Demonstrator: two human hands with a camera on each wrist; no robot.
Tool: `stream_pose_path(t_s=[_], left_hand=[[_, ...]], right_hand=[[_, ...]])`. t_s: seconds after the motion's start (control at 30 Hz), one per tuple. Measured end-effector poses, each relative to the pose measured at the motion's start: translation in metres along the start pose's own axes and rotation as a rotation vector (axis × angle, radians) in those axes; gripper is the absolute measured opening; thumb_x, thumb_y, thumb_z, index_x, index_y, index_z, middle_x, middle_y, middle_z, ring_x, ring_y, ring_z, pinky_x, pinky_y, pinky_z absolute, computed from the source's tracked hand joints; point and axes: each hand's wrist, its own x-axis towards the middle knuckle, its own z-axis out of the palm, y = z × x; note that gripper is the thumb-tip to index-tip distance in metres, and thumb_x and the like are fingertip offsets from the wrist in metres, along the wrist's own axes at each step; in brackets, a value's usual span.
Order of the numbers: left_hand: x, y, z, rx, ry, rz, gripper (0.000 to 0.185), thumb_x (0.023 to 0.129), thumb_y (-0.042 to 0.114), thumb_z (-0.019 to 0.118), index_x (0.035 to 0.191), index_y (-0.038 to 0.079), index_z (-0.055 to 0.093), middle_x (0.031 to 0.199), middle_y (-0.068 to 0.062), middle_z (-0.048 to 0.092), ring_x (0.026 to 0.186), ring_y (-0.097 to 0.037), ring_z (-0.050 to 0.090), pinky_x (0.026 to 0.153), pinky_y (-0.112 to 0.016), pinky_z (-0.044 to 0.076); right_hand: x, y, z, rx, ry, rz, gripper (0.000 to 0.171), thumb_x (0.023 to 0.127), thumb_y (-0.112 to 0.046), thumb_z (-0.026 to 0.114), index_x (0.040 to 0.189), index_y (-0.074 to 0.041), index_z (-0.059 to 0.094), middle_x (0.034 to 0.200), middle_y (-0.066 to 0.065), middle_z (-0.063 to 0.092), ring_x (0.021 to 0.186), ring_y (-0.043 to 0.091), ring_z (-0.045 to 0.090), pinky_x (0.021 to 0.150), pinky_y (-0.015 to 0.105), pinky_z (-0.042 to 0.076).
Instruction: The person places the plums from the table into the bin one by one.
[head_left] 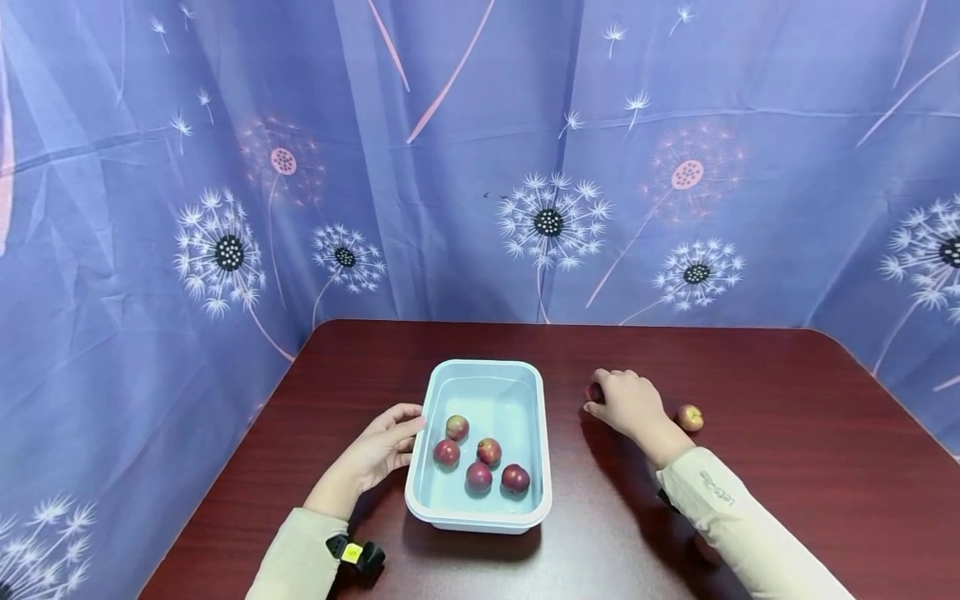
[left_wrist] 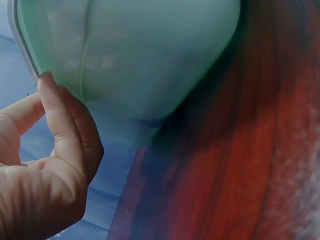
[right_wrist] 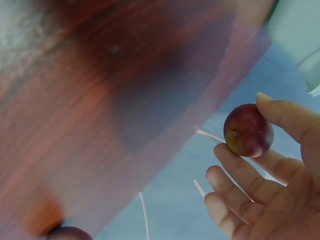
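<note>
Small red plum, fingertip-pinched

We count seven plums: five in the tub at centre frame, one in the right hand, one loose plum right of it. We see one tub, one table and two hands, the left hand included.

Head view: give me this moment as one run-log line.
left hand steadies tub rim | right hand pinches plum on table | five plums in tub | one loose plum beside right wrist
</note>
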Motion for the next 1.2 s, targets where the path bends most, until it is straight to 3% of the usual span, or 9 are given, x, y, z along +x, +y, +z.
stream_pose_path(t_s=[0.63, 1.2], left_hand=[[0.001, -0.002, -0.002, 0.010, -0.016, 0.014, 0.037, 0.099, 0.018, 0.051, 0.127, -0.003, 0.037, 0.102, -0.002, 0.060, 0.085, -0.011, 0.065, 0.071, -0.025, 0.054], [0.001, -0.002, -0.002, 0.002, -0.014, 0.003, 0.037, 0.099, 0.018, 0.049, 0.127, -0.002, 0.037, 0.103, -0.002, 0.060, 0.086, -0.012, 0.065, 0.072, -0.025, 0.054]], right_hand=[[0.004, -0.019, -0.018, -0.002, 0.183, -0.128, 0.032, 0.069, -0.021, 0.081, 0.088, -0.004, 0.062, 0.072, 0.008, 0.063, 0.065, 0.032, 0.057, 0.057, 0.045, 0.047], [0.017, -0.039, -0.028, 0.005, 0.236, -0.191, 0.035, 0.070, -0.023, 0.081, 0.094, -0.003, 0.065, 0.077, 0.011, 0.066, 0.068, 0.031, 0.058, 0.058, 0.042, 0.048]])
